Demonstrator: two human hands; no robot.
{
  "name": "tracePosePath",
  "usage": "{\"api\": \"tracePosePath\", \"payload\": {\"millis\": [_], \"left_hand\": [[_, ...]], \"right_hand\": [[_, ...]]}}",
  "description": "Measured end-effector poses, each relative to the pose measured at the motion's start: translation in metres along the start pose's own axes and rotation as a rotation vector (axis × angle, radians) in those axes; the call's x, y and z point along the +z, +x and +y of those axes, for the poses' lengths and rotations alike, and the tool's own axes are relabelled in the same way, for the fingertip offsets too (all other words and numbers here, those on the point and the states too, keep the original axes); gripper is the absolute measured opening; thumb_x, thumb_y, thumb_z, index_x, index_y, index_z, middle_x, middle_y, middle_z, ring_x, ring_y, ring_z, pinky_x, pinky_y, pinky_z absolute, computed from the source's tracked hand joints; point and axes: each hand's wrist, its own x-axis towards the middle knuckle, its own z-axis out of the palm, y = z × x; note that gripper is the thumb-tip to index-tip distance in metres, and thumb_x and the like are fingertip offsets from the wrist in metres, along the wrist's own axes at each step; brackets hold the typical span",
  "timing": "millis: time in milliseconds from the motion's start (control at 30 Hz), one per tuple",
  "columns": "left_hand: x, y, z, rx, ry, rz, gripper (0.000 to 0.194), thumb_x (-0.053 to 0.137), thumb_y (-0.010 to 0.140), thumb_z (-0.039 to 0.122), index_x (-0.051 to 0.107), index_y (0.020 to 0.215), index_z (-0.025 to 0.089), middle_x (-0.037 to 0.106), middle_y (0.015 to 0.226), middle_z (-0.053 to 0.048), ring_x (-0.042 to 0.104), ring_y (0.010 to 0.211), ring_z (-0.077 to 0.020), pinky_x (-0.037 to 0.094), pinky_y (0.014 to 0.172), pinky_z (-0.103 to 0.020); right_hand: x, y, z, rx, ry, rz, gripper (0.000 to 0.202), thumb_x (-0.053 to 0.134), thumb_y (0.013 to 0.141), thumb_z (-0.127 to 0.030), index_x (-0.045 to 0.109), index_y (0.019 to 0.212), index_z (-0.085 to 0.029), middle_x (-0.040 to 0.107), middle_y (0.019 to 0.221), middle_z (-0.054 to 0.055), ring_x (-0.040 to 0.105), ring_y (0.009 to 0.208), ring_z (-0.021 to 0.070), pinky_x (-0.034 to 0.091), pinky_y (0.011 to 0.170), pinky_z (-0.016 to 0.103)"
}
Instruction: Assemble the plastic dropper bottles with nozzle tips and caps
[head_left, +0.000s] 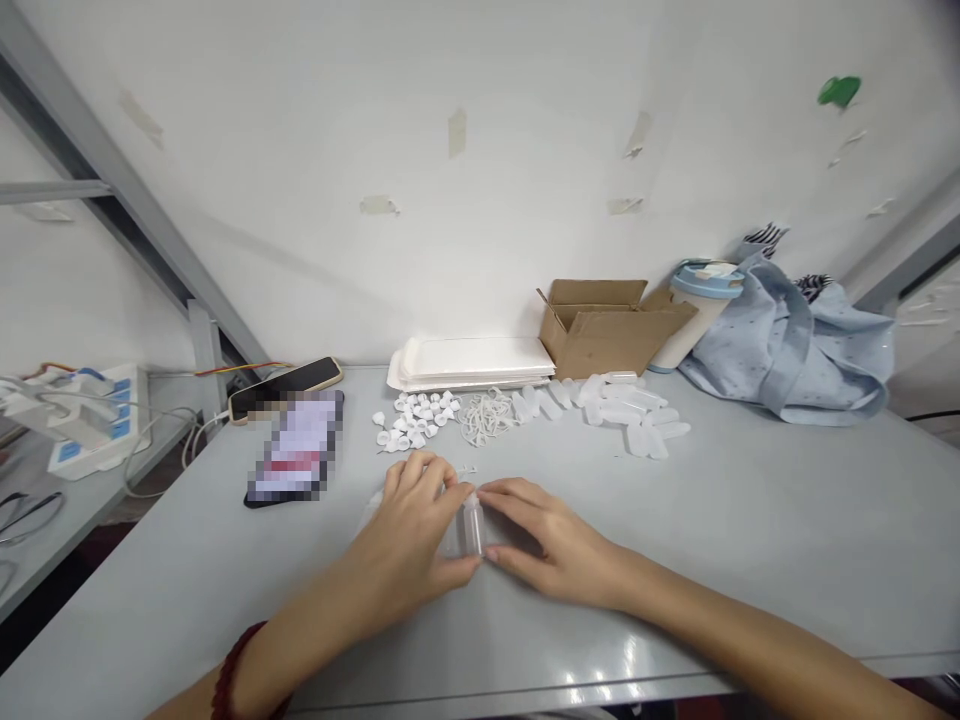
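Note:
A small clear plastic bottle (474, 528) is held near the middle of the table, between both hands. My left hand (416, 530) closes on it from the left, with fingertips at the top end and the thumb by the bottom. From the right, my right hand (544, 535) pinches it, index finger at the top and thumb at the base. More clear plastic partly shows behind my left hand, too hidden to name. Beyond the hands lie a heap of small white caps (418, 420), a tangle of thin white pieces (487, 417) and several translucent bottles (626, 403).
Against the wall stand a stack of flat white boxes (472, 362), an open cardboard box (611, 340), a cup with a blue lid (694, 310) and a light blue cloth bag (799, 345). Two phones, a black one (285, 390) and a blurred one (296, 450), lie left, near a power strip (105, 425).

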Motion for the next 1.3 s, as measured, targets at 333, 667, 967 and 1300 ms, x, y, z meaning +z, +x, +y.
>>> {"api": "tracePosePath", "payload": {"millis": [333, 667, 967, 1300], "left_hand": [[-0.0034, -0.0004, -0.0033, -0.036, -0.014, -0.087, 0.034, 0.068, 0.071, 0.022, 0.059, 0.104, 0.019, 0.052, 0.095, -0.007, 0.043, 0.096, -0.026, 0.041, 0.082, -0.043], [-0.0029, -0.002, -0.0037, -0.038, 0.013, -0.113, 0.029, 0.065, 0.073, 0.021, 0.059, 0.102, 0.019, 0.052, 0.096, -0.007, 0.044, 0.096, -0.0259, 0.041, 0.08, -0.04], [-0.0023, -0.0024, -0.0045, -0.038, 0.002, -0.133, 0.035, 0.068, 0.072, 0.023, 0.058, 0.106, 0.019, 0.052, 0.1, -0.007, 0.045, 0.099, -0.0262, 0.041, 0.082, -0.041], [-0.0017, -0.0027, -0.0041, -0.062, -0.018, -0.15, 0.031, 0.064, 0.073, 0.016, 0.058, 0.102, 0.019, 0.051, 0.1, -0.007, 0.044, 0.099, -0.0262, 0.042, 0.082, -0.041]], "right_hand": [[0.0054, -0.0014, 0.0039, -0.077, -0.152, -0.029, 0.049, 0.053, 0.089, -0.03, 0.045, 0.133, -0.011, 0.052, 0.129, 0.02, 0.047, 0.122, 0.0288, 0.043, 0.101, 0.045], [0.006, -0.0006, 0.0043, -0.086, -0.199, -0.055, 0.05, 0.055, 0.088, -0.029, 0.046, 0.132, -0.006, 0.052, 0.128, 0.022, 0.046, 0.123, 0.0303, 0.042, 0.102, 0.045], [0.0054, -0.0004, 0.0036, -0.102, -0.185, -0.032, 0.047, 0.054, 0.089, -0.03, 0.048, 0.13, -0.009, 0.054, 0.127, 0.021, 0.047, 0.122, 0.0299, 0.043, 0.101, 0.046], [0.0076, -0.001, 0.0065, -0.075, -0.18, -0.028, 0.046, 0.054, 0.089, -0.029, 0.048, 0.13, -0.009, 0.053, 0.128, 0.02, 0.048, 0.121, 0.0286, 0.043, 0.101, 0.044]]}}
